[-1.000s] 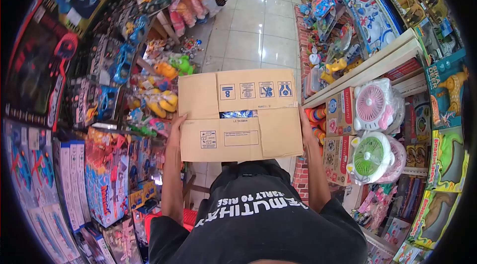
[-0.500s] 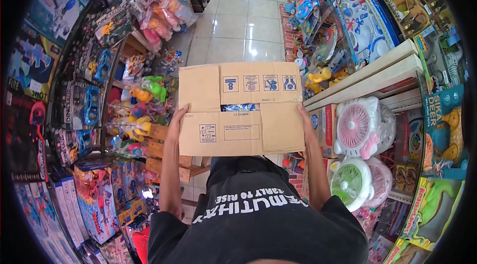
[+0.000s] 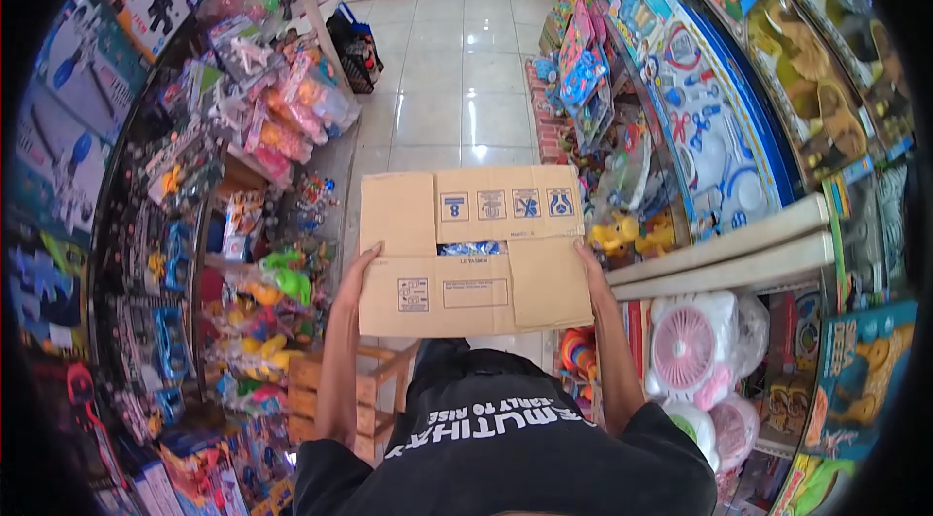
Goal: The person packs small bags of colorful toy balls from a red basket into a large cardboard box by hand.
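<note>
A brown cardboard box [image 3: 466, 288] is held level in front of my body, its top flaps folded across each other. Through a small gap in the middle, blue and silver wrapping [image 3: 472, 248] shows. My left hand [image 3: 364, 268] grips the box's left side, and my right hand [image 3: 590, 268] grips its right side. Both sets of fingers are partly hidden by the box.
A tiled aisle [image 3: 457, 79] runs ahead between toy shelves. Bagged toys [image 3: 292, 118] and a black basket [image 3: 358, 45] stand left, a wooden crate [image 3: 335, 399] lower left. Right are pale shelf boards [image 3: 729, 254] and a pink fan [image 3: 683, 346].
The box sits a little lower in view, still between both hands. The shelves have shifted downward and more of the aisle ahead shows.
</note>
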Tool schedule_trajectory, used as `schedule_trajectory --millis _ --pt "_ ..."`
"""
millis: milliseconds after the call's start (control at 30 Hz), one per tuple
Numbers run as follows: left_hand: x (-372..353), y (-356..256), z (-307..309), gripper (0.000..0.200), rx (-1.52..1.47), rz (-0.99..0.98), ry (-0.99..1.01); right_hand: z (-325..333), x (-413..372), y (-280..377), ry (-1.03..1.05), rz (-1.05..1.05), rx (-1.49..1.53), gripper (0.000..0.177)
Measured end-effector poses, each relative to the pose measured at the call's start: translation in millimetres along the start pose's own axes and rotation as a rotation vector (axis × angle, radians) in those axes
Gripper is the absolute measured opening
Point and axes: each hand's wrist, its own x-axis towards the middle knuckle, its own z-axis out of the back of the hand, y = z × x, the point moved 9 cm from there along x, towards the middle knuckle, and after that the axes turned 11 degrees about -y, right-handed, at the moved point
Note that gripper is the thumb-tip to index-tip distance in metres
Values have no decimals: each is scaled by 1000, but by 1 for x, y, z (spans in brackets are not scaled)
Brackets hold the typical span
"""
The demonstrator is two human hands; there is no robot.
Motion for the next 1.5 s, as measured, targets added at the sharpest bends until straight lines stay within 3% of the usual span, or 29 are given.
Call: schedule_trajectory --millis 167,267,333,400,500,600,900,1067,1233,1300,1433,1500 --pt "109 -9 0 56 58 47 27 -22 84 24 -71 0 -30 53" --pt "144 -50 -25 49 6 -19 -39 -37 137 44 -57 15 -93 56" --pt "175 -62 -36 50 52 49 -14 -40 161 51 -69 10 -95 56" --pt "204 -78 -45 50 110 91 16 -53 192 59 22 2 -1 56" --pt "249 -110 -76 55 169 -23 82 -61 229 93 -75 199 11 57" --pt "281 -145 -111 58 128 -51 106 -66 274 100 -45 52 65 56" --pt "442 -197 -213 57 199 -11 118 -80 432 197 -42 56 132 51" --pt "510 -225 -264 57 250 -64 65 -85 503 263 -40 71 123 50" --pt "567 -250 -317 57 170 -21 135 -78 567 309 -112 75 55 52" --pt "596 -254 -326 58 198 28 80 -87 584 326 -46 56 61 48" --pt "663 -276 -369 59 172 18 208 -89 633 360 -269 223 68 50" --pt "695 -291 -382 59 200 -2 224 -95 658 358 -209 93 61 57"
